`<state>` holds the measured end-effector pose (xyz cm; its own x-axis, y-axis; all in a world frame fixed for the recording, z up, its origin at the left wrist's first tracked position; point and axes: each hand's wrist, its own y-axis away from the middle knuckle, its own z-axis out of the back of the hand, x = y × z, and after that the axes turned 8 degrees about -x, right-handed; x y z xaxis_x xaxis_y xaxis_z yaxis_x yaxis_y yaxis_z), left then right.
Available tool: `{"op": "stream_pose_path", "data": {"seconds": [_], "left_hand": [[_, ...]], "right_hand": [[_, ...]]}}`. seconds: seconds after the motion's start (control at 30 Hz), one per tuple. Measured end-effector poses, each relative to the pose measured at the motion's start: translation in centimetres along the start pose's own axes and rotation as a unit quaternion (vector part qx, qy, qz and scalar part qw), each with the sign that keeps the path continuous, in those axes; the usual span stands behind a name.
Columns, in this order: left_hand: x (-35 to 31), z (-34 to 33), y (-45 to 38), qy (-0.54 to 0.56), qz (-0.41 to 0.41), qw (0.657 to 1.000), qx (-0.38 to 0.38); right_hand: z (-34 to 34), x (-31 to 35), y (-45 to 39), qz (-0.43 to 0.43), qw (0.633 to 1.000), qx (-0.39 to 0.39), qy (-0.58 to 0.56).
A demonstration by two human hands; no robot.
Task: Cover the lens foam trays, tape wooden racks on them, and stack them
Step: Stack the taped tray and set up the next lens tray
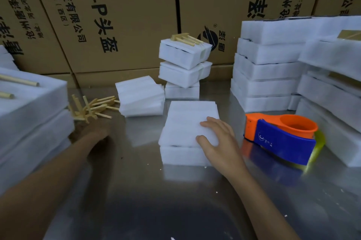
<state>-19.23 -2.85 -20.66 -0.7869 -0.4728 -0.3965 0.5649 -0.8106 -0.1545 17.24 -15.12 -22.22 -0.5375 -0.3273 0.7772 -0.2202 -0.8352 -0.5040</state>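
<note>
Right fingers [212, 122]: spread and nearly straight, lying flat on the foam cover sheet; released, nothing clasped.
Right hand [218, 138]: palm down at the near right corner of the centre foam tray [181, 154], thumb on the sheet's near edge.
Left fingers: blurred at the wooden racks; cannot tell whether they grasp anything.
Left hand [91, 128]: well to the left of the centre foam tray, reaching at the near edge of the loose wooden racks, forearm stretched across the surface.
Foam cover sheet [185, 122]: white, lying on top of the centre foam tray, covering it.
Centre foam tray: white block on the steel surface [136, 191], straight ahead of the person.
Wooden racks [91, 107]: loose heap of pale sticks, left of and a little behind the centre foam tray.
Spare cover sheets [140, 99]: slanted stack, just behind and left of the centre foam tray, beside the racks.
Finished stack [184, 65]: three foam trays piled unevenly, directly behind the centre foam tray; a wooden rack [184, 39] lies on the top one.
Tape dispenser [281, 136]: orange and blue, just right of the centre foam tray, near the right hand, not touched.
Right-side stacks [267, 67]: tall piles of foam trays behind and right of the dispenser.
Left-side stack [29, 106]: foam trays far left of the centre foam tray, wooden sticks on top.
Cardboard cartons [117, 15]: printed, walling the far side behind all stacks.
</note>
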Motion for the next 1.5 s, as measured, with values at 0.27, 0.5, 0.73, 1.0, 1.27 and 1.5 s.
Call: {"op": "stream_pose_path", "data": {"seconds": [0.27, 0.5, 0.73, 1.0, 1.27, 1.5], "left_hand": [[0.0, 0.1, 2.3, -0.053, -0.100, 0.989, -0.093], [-1.7, 1.9, 6.8, 0.160, -0.152, 0.966, -0.136], [-5.1, 5.8, 13.7, 0.316, -0.227, 0.901, -0.191], [-12.0, 6.8, 17.4, 0.222, -0.566, 0.781, -0.144], [-11.8, 2.9, 16.5, 0.121, -0.615, 0.772, -0.105], [-11.2, 1.1, 17.4, 0.444, -0.310, 0.839, 0.054]], "right_hand": [[-0.4, -0.3, -0.6, 0.011, 1.000, -0.010, 0.005], [-0.3, -0.1, -0.4, 0.004, 1.000, -0.007, 0.002], [0.0, 0.3, -0.1, -0.009, 1.000, -0.001, 0.001], [0.8, 0.6, 0.2, -0.032, 0.999, 0.006, 0.012], [1.2, 1.0, -0.5, -0.057, 0.997, -0.023, -0.052], [1.3, 1.1, -0.5, -0.076, 0.995, -0.025, -0.068]]}}
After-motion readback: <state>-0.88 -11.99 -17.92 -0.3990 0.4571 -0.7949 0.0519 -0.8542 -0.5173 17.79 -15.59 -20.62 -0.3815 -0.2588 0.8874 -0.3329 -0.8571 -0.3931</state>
